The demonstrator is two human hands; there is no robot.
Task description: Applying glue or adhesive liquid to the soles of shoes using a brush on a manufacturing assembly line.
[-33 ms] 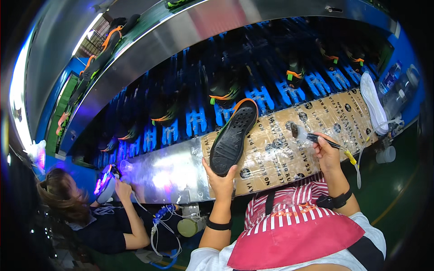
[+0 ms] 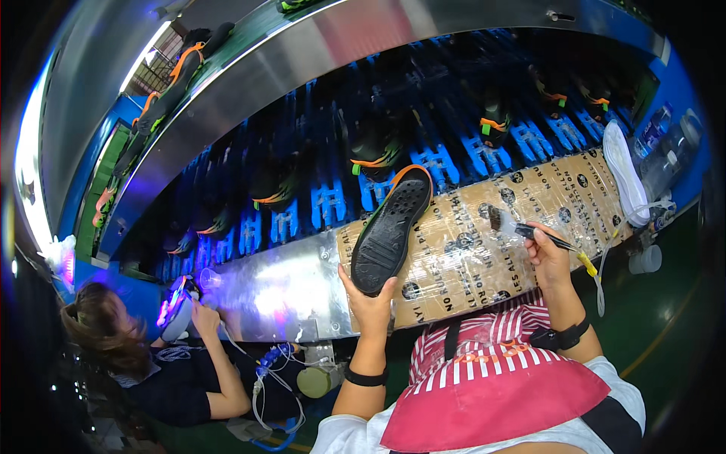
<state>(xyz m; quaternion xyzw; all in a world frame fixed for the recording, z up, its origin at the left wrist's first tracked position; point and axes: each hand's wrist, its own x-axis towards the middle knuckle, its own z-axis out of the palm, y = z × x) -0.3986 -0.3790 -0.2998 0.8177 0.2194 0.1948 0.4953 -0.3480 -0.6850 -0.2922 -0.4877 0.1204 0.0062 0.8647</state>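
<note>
My left hand [image 2: 369, 303] grips a black shoe sole [image 2: 393, 231] by its near end, thumb and fingers on opposite edges. The sole is perforated toward its far end and has an orange edge there. It lies slanted over the cardboard-covered bench [image 2: 461, 265]. To its right, my right hand [image 2: 550, 261] is closed round the black handle of a brush [image 2: 514, 226]. The brush's dark bristles point left, apart from the sole. At its handle end are a yellow piece [image 2: 587, 263] and a thin pale tube.
Beyond the bench, dark shoes [image 2: 374, 151] with orange edges stand among blue holders [image 2: 329, 206]. A white insole-shaped piece [image 2: 624, 174] and clear bottles [image 2: 665, 163] are at right. A co-worker [image 2: 162, 348] sits at left, holding a lit shoe [image 2: 176, 306]. Shoes line a green conveyor [image 2: 113, 163].
The brush in my right hand has shifted very slightly to the right. My left hand and the sole stay in place.
</note>
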